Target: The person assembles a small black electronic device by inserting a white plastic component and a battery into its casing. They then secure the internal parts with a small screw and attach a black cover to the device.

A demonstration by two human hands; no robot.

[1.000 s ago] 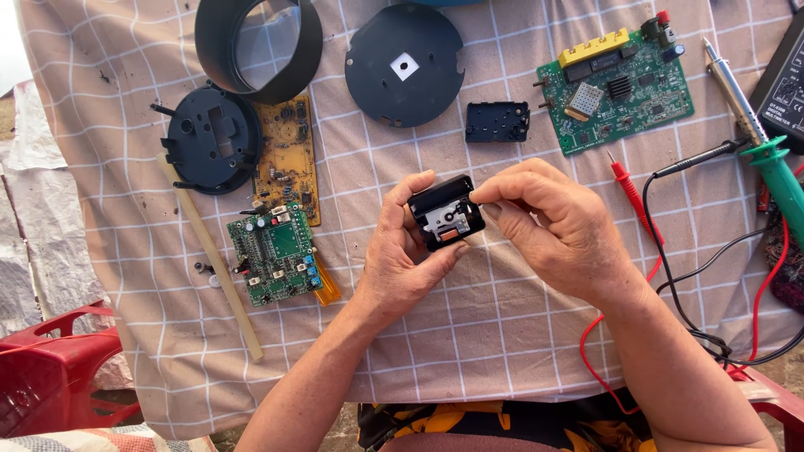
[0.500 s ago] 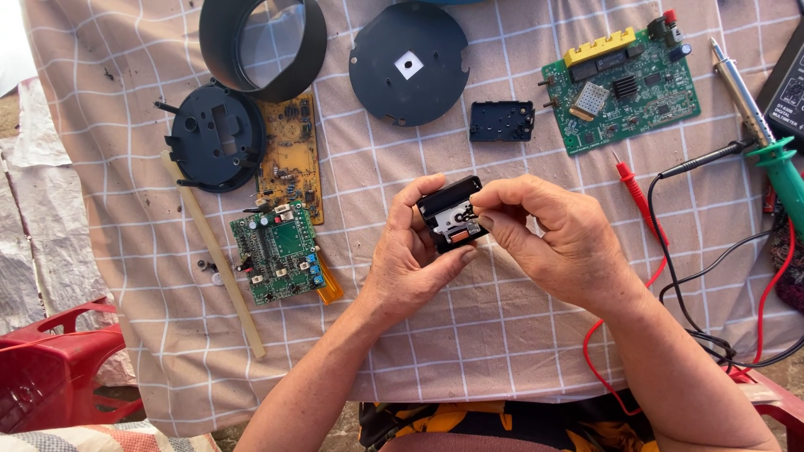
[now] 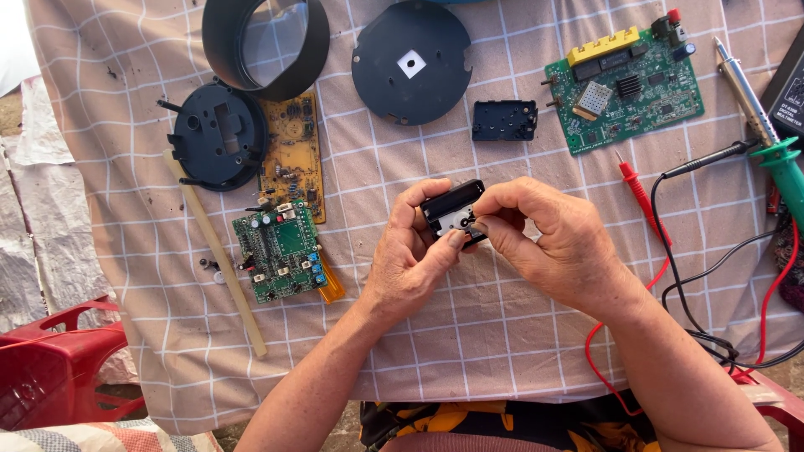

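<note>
My left hand (image 3: 412, 255) and my right hand (image 3: 553, 234) together hold a small black plastic box (image 3: 450, 208) with a white part showing inside, just above the checked cloth. The left thumb presses on its front face; the right fingertips pinch its right edge. A matching small black cover (image 3: 503, 120) lies on the cloth beyond the hands.
On the cloth lie a black ring (image 3: 266, 46), a round black disc (image 3: 411, 61), a black round base (image 3: 218, 136) over a yellow board (image 3: 295, 155), two green circuit boards (image 3: 281, 249) (image 3: 628, 88), a wooden stick (image 3: 216, 251), a soldering iron (image 3: 766, 142), red and black probes (image 3: 641, 194). A red chair (image 3: 50, 368) stands at left.
The box has turned slightly in my hands, and my left thumb has moved onto its front face. Both hands stay in the same place.
</note>
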